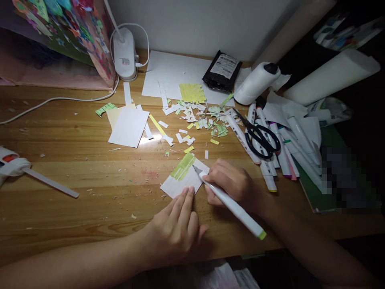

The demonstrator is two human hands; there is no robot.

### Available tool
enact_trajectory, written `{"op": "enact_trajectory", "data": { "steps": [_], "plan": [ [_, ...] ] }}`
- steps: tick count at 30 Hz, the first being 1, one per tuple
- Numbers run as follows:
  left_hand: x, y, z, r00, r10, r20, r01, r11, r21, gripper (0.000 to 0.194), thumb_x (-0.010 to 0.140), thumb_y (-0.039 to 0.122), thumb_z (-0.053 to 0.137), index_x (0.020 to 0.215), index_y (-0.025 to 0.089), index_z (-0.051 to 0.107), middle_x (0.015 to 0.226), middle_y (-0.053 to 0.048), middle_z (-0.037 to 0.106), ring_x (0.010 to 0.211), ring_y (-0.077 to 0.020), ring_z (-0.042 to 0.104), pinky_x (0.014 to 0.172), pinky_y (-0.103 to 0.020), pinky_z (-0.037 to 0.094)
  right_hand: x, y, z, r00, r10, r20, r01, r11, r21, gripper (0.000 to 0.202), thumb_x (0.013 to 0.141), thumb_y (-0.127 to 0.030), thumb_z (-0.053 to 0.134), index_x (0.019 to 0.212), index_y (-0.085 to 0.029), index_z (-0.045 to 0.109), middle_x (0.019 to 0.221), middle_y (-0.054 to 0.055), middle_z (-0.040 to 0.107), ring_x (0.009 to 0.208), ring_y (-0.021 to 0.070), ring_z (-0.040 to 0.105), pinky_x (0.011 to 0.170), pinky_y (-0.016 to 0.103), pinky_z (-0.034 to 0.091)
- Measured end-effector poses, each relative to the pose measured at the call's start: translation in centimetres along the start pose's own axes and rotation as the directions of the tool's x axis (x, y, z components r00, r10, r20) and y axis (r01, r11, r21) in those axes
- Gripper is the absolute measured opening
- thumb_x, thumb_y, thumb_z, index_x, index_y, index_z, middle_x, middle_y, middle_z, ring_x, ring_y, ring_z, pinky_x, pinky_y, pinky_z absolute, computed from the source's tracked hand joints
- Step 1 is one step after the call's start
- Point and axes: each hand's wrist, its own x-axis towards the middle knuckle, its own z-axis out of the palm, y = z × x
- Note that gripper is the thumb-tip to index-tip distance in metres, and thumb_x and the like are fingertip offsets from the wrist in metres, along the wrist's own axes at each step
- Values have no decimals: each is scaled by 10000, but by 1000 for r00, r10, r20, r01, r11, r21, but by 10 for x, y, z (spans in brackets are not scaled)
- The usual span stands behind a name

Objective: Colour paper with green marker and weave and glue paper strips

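A small white paper lies at the middle of the wooden table, its upper left part coloured yellow-green in strokes. My left hand presses two outstretched fingertips on the paper's lower edge, the other fingers partly bent. In my right hand is a white marker with a green end cap; its tip points at the edge of the coloured area. Whether the tip touches the paper cannot be made out. The right fingers are wrapped round the barrel near the tip.
Paper scraps lie beyond the paper. Black scissors rest on several markers at right. White cards and a lamp base are back left; a glue gun is far left. A black packet sits behind.
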Motion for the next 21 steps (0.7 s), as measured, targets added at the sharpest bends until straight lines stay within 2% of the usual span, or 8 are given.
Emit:
{"op": "enact_trajectory", "data": {
  "steps": [4,8,12,16,21],
  "plan": [
    [1,1,0,1000,-2,9,2,1000,-12,249,873,224,442,736,72,583,1056,-264,640,1013,-294,627,814,-326,551,0,0,0,999,41,-31,-42,999,-33,160,688,-66,514,765,-198,468,596,-16,432,579,154,379,512,278,339],
    [1,1,-1,1000,1,12,-1,1000,-13,249,873,219,442,736,69,586,1051,-266,640,995,-296,636,797,-324,555,1,0,-2,1000,9,-1,-9,1000,-8,153,689,-73,518,763,-196,466,607,-13,439,586,150,376,521,274,351],
    [1,0,-2,1000,5,11,-5,1000,-10,246,872,225,453,729,71,579,1047,-268,641,993,-299,636,794,-325,554,0,1,-2,998,57,-39,-58,998,-29,161,677,-58,516,747,-192,463,601,-17,413,579,146,361,502,275,328],
    [2,0,-1,1000,7,19,-7,1000,-8,242,874,232,452,743,72,577,1055,-263,640,1007,-295,630,809,-326,548,-1,2,-1,999,25,-34,-26,1000,-9,153,683,-61,519,741,-191,461,601,-19,410,579,143,359,509,276,334],
    [2,0,-1,1000,9,19,-9,1000,-11,247,876,225,444,723,80,573,1048,-262,642,1000,-295,633,795,-326,555,2,1,-3,996,72,-61,-73,997,-10,156,670,-57,525,728,-185,459,596,-18,402,568,141,368,493,273,332]
  ]
}}
